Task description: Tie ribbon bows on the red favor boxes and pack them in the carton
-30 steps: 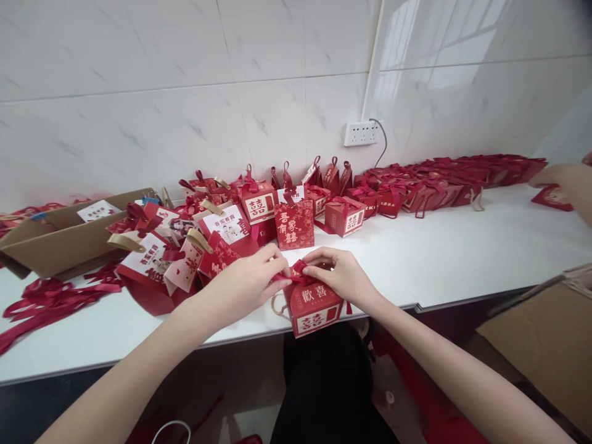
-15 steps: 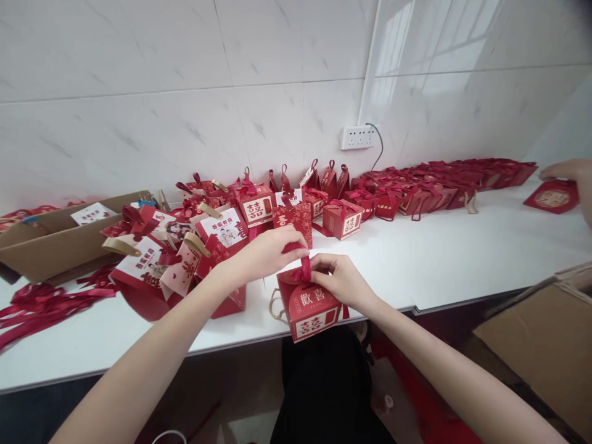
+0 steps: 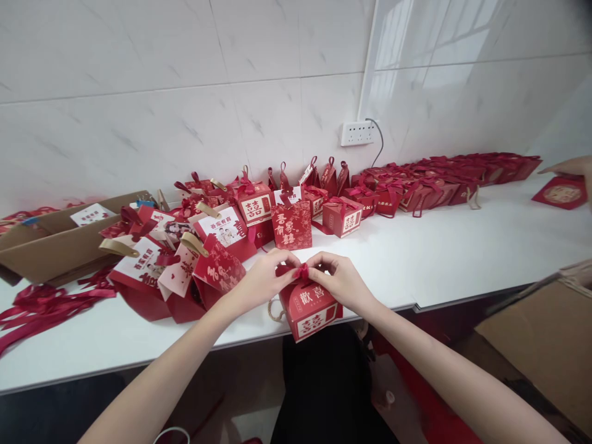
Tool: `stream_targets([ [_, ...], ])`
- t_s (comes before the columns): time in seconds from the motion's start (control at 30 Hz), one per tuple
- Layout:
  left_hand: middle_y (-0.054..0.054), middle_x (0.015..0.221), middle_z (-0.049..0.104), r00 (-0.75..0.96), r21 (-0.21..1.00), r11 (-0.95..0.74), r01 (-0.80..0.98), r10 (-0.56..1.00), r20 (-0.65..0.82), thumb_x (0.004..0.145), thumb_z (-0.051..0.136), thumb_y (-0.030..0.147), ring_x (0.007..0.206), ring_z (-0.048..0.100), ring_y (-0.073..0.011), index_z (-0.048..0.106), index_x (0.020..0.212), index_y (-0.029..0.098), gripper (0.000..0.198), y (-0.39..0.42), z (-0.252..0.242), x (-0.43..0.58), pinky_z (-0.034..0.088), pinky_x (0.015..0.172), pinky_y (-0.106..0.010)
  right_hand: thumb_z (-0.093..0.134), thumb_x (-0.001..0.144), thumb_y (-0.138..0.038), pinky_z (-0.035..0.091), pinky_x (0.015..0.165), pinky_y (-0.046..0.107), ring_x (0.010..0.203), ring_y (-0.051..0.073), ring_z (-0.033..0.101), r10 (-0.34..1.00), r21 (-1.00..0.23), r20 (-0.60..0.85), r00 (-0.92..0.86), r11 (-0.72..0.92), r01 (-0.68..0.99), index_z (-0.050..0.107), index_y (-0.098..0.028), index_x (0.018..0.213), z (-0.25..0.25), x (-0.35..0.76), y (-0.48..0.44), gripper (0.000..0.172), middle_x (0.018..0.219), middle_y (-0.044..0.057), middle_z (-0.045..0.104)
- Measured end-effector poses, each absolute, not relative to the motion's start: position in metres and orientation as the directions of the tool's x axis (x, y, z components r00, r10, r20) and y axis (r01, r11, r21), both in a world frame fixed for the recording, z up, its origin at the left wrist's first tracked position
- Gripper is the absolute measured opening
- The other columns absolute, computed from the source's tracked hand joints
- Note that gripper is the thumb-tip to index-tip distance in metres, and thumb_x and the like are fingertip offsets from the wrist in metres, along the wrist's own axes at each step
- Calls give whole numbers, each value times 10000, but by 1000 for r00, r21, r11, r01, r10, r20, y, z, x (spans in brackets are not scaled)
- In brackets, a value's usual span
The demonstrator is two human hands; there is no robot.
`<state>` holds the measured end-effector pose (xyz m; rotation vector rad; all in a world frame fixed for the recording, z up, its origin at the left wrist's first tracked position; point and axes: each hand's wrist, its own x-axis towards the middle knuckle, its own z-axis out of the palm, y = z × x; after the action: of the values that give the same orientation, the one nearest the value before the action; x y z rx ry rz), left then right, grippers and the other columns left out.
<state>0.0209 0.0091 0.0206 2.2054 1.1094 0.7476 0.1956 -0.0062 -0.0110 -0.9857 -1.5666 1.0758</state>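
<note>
A red gift box (image 3: 312, 311) with Chinese characters rests at the front edge of the white table, in front of me. On its top a dark red ribbon (image 3: 303, 272) is gathered into a small bow or knot. My left hand (image 3: 272, 271) pinches the ribbon from the left, thumb and fingers pressed together. From the right, my right hand (image 3: 340, 280) pinches the same ribbon close to the knot. The two hands' fingertips almost meet over the box. A beige rope handle (image 3: 275, 311) sticks out at the box's left side.
Several red gift boxes (image 3: 342, 217) stand along the wall. Loose red ribbons (image 3: 50, 306) and a cardboard box (image 3: 60, 237) lie at left. A co-worker's hand (image 3: 571, 166) holds a red box (image 3: 560, 192) at far right. A large carton (image 3: 541, 333) stands below right.
My left hand has come down from above the box to the knot, and the upright ribbon is now drawn into a bow shape. My right hand stays at the ribbon.
</note>
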Motion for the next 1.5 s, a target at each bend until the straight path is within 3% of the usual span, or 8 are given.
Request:
stream_targets([
  [0.2, -44, 989, 605, 513, 663, -557, 500, 807, 292, 775, 534, 214, 982, 543, -190, 613, 796, 183, 87, -1, 15, 22, 422, 903, -334, 572, 743, -240, 451, 688, 259, 703, 132, 577, 941, -944, 281, -186, 306, 121, 606, -171, 740, -10, 194, -8, 77, 753, 7, 645],
  [0.37, -77, 1171, 556, 486, 763, -444, 469, 852, 197, 770, 563, 303, 1111, 510, -231, 653, 946, 184, 231, -8, 16, 22, 399, 972, -363, 567, 734, -221, 447, 669, 256, 684, 126, 565, 942, -938, 304, -141, 322, 130, 594, -174, 742, -11, 193, -10, 54, 743, -3, 630],
  [0.67, -74, 1062, 588, 437, 931, -242, 272, 893, 105, 798, 502, 352, 983, 550, -200, 648, 690, 159, 265, -5, 7, 28, 428, 869, -312, 607, 751, -271, 437, 654, 268, 665, 132, 566, 922, -930, 315, -228, 348, 122, 604, -179, 727, -9, 198, -6, 95, 704, -5, 630],
  [0.97, -64, 1224, 531, 375, 980, -116, 159, 926, 49, 749, 551, 336, 1112, 501, -231, 659, 638, 175, 223, -5, 3, 31, 379, 955, -347, 583, 784, -261, 465, 696, 286, 734, 141, 578, 920, -896, 357, -165, 387, 220, 588, -183, 796, -11, 198, -9, 79, 797, 15, 622],
  [1.1, -55, 1266, 523, 327, 985, -107, 134, 943, 58, 752, 556, 335, 1168, 472, -243, 662, 609, 182, 235, -5, 1, 30, 343, 1003, -371, 575, 809, -280, 487, 724, 314, 864, 176, 568, 849, -799, 527, -44, 512, 315, 559, -197, 801, -17, 199, -20, 85, 911, 52, 549],
  [1.23, -53, 1280, 528, 341, 988, -86, 132, 939, 36, 754, 554, 334, 1175, 475, -250, 679, 605, 185, 245, -7, 2, 30, 368, 992, -367, 638, 781, -236, 487, 804, 347, 892, 190, 576, 807, -708, 581, -109, 566, 423, 603, -203, 783, -20, 200, -29, 48, 910, 52, 539],
  [1.4, -52, 1275, 541, 332, 971, -143, 192, 940, 73, 764, 543, 339, 1195, 463, -261, 710, 662, 200, 240, -11, 5, 29, 347, 1022, -382, 618, 800, -151, 493, 770, 343, 842, 181, 594, 774, -656, 621, -122, 599, 458, 637, -208, 778, -20, 200, -30, 64, 860, 39, 598],
  [1.5, -39, 1286, 532, 343, 957, -169, 236, 936, 81, 782, 521, 330, 1205, 454, -255, 713, 681, 213, 247, -14, 6, 27, 354, 1015, -385, 587, 826, -143, 469, 765, 370, 837, 193, 578, 705, -529, 688, -172, 649, 546, 634, -196, 774, -18, 201, -31, 88, 852, 49, 616],
])
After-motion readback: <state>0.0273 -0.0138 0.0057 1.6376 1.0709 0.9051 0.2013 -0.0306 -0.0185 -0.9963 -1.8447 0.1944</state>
